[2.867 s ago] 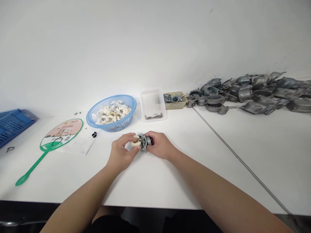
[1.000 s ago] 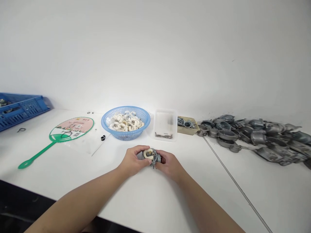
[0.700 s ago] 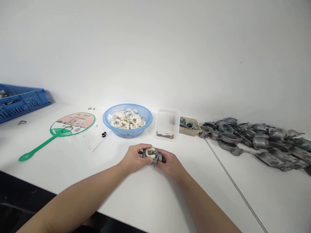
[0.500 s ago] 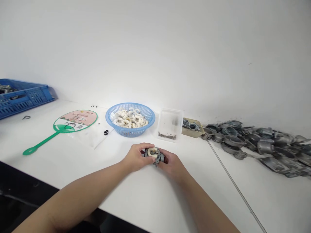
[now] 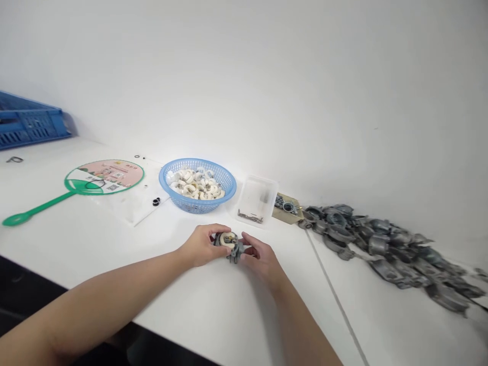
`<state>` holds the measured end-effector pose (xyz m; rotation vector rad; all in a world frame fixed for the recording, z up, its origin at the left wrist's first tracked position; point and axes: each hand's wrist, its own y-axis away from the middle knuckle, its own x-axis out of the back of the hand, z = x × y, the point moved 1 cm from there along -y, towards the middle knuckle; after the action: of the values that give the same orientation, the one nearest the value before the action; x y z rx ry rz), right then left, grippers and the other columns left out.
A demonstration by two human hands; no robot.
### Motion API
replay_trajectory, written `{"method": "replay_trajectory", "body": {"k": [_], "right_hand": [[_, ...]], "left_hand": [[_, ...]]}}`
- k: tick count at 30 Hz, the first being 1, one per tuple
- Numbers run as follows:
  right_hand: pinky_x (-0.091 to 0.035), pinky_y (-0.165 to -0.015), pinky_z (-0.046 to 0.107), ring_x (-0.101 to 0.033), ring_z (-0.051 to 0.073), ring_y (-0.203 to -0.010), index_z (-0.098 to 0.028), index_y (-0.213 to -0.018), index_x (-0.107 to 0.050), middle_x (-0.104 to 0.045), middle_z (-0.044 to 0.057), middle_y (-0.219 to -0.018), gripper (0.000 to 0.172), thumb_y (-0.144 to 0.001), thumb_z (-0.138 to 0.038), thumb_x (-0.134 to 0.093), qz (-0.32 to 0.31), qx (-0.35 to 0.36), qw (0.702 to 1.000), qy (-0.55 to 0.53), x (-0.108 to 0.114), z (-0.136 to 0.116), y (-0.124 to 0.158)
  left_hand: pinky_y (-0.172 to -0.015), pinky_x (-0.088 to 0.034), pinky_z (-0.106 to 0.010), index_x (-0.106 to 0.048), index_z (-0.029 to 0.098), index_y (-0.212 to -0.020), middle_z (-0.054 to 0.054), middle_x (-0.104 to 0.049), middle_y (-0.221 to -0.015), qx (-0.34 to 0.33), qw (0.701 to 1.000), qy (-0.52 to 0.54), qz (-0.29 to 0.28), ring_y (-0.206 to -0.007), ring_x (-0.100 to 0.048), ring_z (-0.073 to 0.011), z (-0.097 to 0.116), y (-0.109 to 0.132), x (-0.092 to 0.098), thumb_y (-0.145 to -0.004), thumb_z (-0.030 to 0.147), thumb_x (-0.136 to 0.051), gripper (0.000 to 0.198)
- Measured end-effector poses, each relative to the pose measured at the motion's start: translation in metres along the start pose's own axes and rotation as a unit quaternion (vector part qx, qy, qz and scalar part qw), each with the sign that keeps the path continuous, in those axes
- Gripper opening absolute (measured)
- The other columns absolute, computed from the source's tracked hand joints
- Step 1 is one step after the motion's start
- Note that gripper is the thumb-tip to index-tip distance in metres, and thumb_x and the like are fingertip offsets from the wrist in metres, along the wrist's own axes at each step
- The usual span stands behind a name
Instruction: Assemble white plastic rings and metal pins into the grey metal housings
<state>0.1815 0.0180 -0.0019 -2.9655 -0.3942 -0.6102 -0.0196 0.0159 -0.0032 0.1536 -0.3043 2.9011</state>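
A grey metal carburetor (image 5: 235, 252) with a white C-shaped float (image 5: 227, 241) and a small brass piece on its upper side is held low over the white table. My left hand (image 5: 205, 245) is closed around its left side, thumb in front and fingers behind. At the right end, my right hand (image 5: 263, 256) has its thumb and bent fingers about the body, with the index finger raised slightly off it. The palm sides of both hands are hidden.
A blue basket (image 5: 198, 205) of white floats stands behind my hands. Right of it are a clear tub (image 5: 259, 195) with metal pins, a beige tray (image 5: 287, 216) of small parts, and piled grey metal castings (image 5: 377, 244). Leftward lie a hand fan (image 5: 110, 175) and a blue crate (image 5: 34, 124).
My view has turned slightly right, shifting the scene leftward. The right hand's fingers have loosened and its index finger has lifted; the left hand keeps its hold on the carburetor.
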Motion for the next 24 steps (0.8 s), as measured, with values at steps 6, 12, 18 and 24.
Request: {"method": "replay_trajectory", "body": {"k": [6,12,18,24], "right_hand": [[-0.051,-0.067,0.032,-0.060,0.020,-0.078,-0.012,-0.114,-0.056,-0.063,0.011,-0.098,0.052,-0.074,-0.045,-0.057,0.230,-0.011,0.971,0.060,0.024,-0.008,-0.009],[-0.047,-0.079,0.029,-0.061,0.018,-0.084,-0.015,-0.109,-0.060,-0.066,0.007,-0.096,0.036,-0.077,-0.028,-0.052,0.149,-0.012,0.906,0.396,0.047,-0.044,-0.064],[-0.042,-0.069,0.025,-0.061,0.018,-0.082,-0.020,-0.092,-0.069,-0.069,0.005,-0.092,0.026,-0.071,-0.015,-0.054,0.018,-0.003,0.873,0.487,0.048,-0.048,-0.112],[-0.041,-0.068,0.023,-0.061,0.017,-0.081,-0.021,-0.090,-0.070,-0.069,0.004,-0.092,0.027,-0.072,-0.013,-0.051,-0.039,0.001,0.844,0.535,0.045,-0.033,-0.129]], "left_hand": [[-0.075,-0.051,-0.028,-0.066,0.018,-0.105,-0.007,-0.068,-0.103,0.006,1.000,0.026,0.003,-0.088,-0.063,-0.0204,-0.003,0.001,-0.003,-0.060,0.023,-0.074,0.047],[-0.077,-0.051,-0.030,-0.066,0.018,-0.104,-0.006,-0.068,-0.100,0.000,1.000,0.013,0.006,-0.088,-0.063,-0.0210,-0.001,-0.001,-0.002,-0.059,0.022,-0.074,0.046],[-0.079,-0.050,-0.034,-0.066,0.018,-0.105,-0.008,-0.068,-0.101,-0.008,1.000,0.008,0.010,-0.089,-0.062,-0.0230,-0.003,-0.003,-0.001,-0.057,0.025,-0.077,0.049],[-0.082,-0.049,-0.036,-0.066,0.018,-0.105,-0.009,-0.067,-0.104,-0.012,1.000,0.002,0.009,-0.093,-0.061,-0.0250,-0.003,-0.004,0.002,-0.056,0.026,-0.077,0.050]]}}
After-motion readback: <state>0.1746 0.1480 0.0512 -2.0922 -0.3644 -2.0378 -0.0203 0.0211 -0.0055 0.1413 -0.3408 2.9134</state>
